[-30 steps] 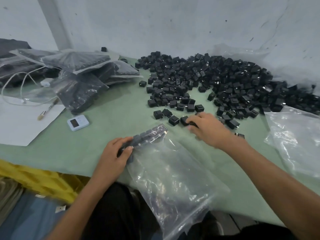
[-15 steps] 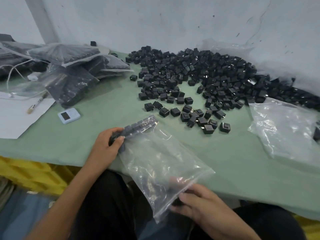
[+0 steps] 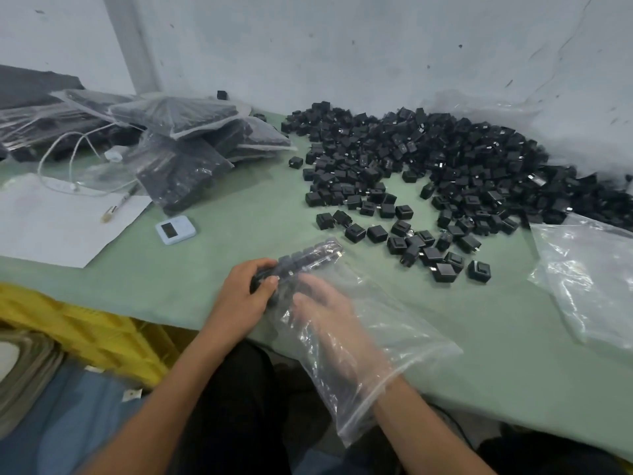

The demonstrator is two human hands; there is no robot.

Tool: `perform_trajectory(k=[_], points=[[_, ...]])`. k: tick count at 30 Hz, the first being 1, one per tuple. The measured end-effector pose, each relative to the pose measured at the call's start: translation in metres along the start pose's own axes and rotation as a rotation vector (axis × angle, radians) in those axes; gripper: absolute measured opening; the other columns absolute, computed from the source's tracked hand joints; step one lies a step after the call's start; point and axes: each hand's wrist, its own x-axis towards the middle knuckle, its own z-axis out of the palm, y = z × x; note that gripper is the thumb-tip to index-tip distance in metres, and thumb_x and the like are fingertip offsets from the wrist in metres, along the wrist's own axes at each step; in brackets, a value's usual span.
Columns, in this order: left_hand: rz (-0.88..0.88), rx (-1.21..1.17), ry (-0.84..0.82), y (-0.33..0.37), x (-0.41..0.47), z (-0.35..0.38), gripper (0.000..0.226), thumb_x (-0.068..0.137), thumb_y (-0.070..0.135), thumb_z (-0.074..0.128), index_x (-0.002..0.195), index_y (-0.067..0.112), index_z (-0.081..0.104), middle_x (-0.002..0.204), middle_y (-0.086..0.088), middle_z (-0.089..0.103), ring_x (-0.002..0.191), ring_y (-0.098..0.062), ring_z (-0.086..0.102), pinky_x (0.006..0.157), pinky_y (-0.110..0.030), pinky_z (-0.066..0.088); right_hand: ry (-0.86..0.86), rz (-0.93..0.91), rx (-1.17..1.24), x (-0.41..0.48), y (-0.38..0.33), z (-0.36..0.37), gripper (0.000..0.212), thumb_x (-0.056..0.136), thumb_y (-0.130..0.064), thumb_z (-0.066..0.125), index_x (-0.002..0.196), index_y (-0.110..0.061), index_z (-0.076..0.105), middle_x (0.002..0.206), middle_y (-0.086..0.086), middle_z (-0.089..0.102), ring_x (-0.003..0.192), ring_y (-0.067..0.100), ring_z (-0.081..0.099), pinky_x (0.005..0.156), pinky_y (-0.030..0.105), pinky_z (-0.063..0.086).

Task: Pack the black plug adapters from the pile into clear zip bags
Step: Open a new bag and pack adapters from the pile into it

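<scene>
1. The left hand grips the closed far corner of the clear zip bag. Its fingers and thumb are curled round the end of the row of adapters through the plastic, on the same spot as half a second ago.
2. That hand lies near the front edge of the green table, back of the hand up. The thumb is on the near side of the row and the forearm runs back toward the person's lap.
3. The bag lies on the table, slanting from the row at its upper left down to its open mouth. The mouth hangs over the table edge above the lap.
4. The right hand has changed most. A second ago it was out at the near edge of the pile, and half a second ago it was down at the bag's mouth. Now it is inside the bag up to the wrist.
5. Its fingers point up and left toward the row, the tips close to the left thumb. Through the creased plastic I cannot tell whether they pinch an adapter or lie loose.
6. The pile of black plug adapters sits beyond and to the right, against the wall. The loose ones are scattered nearest the bag.
7. Farthest right, a spare clear bag lies crumpled on the table.
</scene>
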Motion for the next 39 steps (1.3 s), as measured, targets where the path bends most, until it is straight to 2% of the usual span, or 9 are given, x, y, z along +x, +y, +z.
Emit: perform_trajectory(k=[6, 14, 17, 20, 26, 30, 33, 35, 39], points=[[-0.005, -0.023, 0.018, 0.001, -0.001, 0.001, 0.028, 0.096, 0.015, 0.062, 0.124, 0.019, 0.064, 0.116, 0.008, 0.057, 0.114, -0.005, 0.051, 0.091, 0.002, 0.028, 0.169, 0.122, 0.009, 0.022, 0.016, 0.014, 0.029, 0.096, -0.011, 0.058, 0.107, -0.037, 0.066, 0.109, -0.002, 0.07, 0.094, 0.019, 0.072, 0.074, 0.05, 0.062], [-0.009, -0.026, 0.022, -0.004, 0.001, 0.003, 0.027, 0.098, 0.018, 0.058, 0.124, 0.023, 0.063, 0.119, 0.009, 0.056, 0.113, -0.003, 0.05, 0.1, -0.016, 0.033, 0.089, 0.153, -0.105, 0.032, 0.025, 0.002, 0.023, 0.073, -0.038, 0.074, 0.094, -0.03, 0.076, 0.087, -0.007, 0.075, 0.082, 0.015, 0.073, 0.069, 0.029, 0.059], [-0.015, -0.028, 0.024, -0.004, 0.001, 0.004, 0.027, 0.099, 0.018, 0.058, 0.124, 0.024, 0.062, 0.122, 0.007, 0.057, 0.113, -0.001, 0.049, 0.099, -0.012, 0.032, 0.069, 0.037, -0.373, 0.037, 0.025, -0.002, 0.028, 0.092, -0.03, 0.065, 0.115, -0.046, 0.068, 0.104, -0.03, 0.064, 0.098, -0.01, 0.058, 0.082, -0.001, 0.04], [-0.016, -0.027, 0.011, -0.004, 0.001, 0.005, 0.028, 0.099, 0.019, 0.057, 0.127, 0.023, 0.062, 0.124, 0.007, 0.057, 0.114, 0.0, 0.049, 0.095, -0.003, 0.029, 0.088, -0.054, -0.351, 0.037, 0.026, 0.002, 0.027, 0.094, -0.035, 0.064, 0.097, -0.062, 0.066, 0.096, -0.038, 0.068, 0.088, -0.014, 0.065, 0.07, 0.002, 0.047], [-0.032, -0.053, -0.011, -0.004, 0.002, 0.003, 0.031, 0.099, 0.023, 0.058, 0.131, 0.023, 0.06, 0.128, 0.007, 0.056, 0.118, -0.003, 0.05, 0.094, -0.003, 0.03, 0.027, -0.01, -0.331, 0.043, 0.031, 0.001, 0.023, 0.097, -0.036, 0.06, 0.116, -0.035, 0.072, 0.11, -0.007, 0.074, 0.103, 0.008, 0.07, 0.091, 0.034, 0.058], [-0.044, -0.064, -0.018, -0.005, 0.002, 0.002, 0.034, 0.098, 0.023, 0.06, 0.132, 0.025, 0.059, 0.129, 0.009, 0.056, 0.118, 0.0, 0.05, 0.092, 0.002, 0.029, 0.014, 0.047, -0.448, 0.048, 0.029, -0.001, 0.032, 0.1, -0.019, 0.057, 0.13, -0.019, 0.065, 0.125, 0.004, 0.068, 0.115, 0.018, 0.064, 0.102, 0.039, 0.05], [-0.06, -0.074, -0.061, -0.009, 0.003, -0.002, 0.037, 0.098, 0.021, 0.059, 0.134, 0.028, 0.057, 0.133, 0.012, 0.055, 0.122, 0.001, 0.048, 0.102, -0.01, 0.032, -0.025, 0.046, -0.587, 0.048, 0.025, -0.003, 0.036, 0.101, -0.023, 0.055, 0.136, -0.023, 0.06, 0.13, 0.0, 0.064, 0.119, 0.017, 0.06, 0.101, 0.021, 0.044], [-0.048, -0.041, -0.08, -0.011, 0.004, -0.003, 0.04, 0.096, 0.023, 0.063, 0.135, 0.029, 0.056, 0.133, 0.013, 0.054, 0.121, 0.001, 0.049, 0.102, -0.01, 0.033, -0.034, 0.049, -0.627, 0.047, 0.023, -0.005, 0.036, 0.1, -0.025, 0.055, 0.136, -0.027, 0.059, 0.124, -0.002, 0.067, 0.112, 0.016, 0.063, 0.081, 0.006, 0.043], [-0.088, -0.053, -0.095, -0.015, 0.006, -0.004, 0.046, 0.092, 0.031, 0.068, 0.136, 0.031, 0.054, 0.133, 0.013, 0.057, 0.119, -0.003, 0.054, 0.107, -0.024, 0.042, -0.054, 0.111, -0.516, 0.048, 0.015, -0.005, 0.035, 0.103, -0.019, 0.051, 0.137, -0.016, 0.058, 0.117, 0.007, 0.068, 0.105, 0.017, 0.067, 0.08, 0.012, 0.049]])
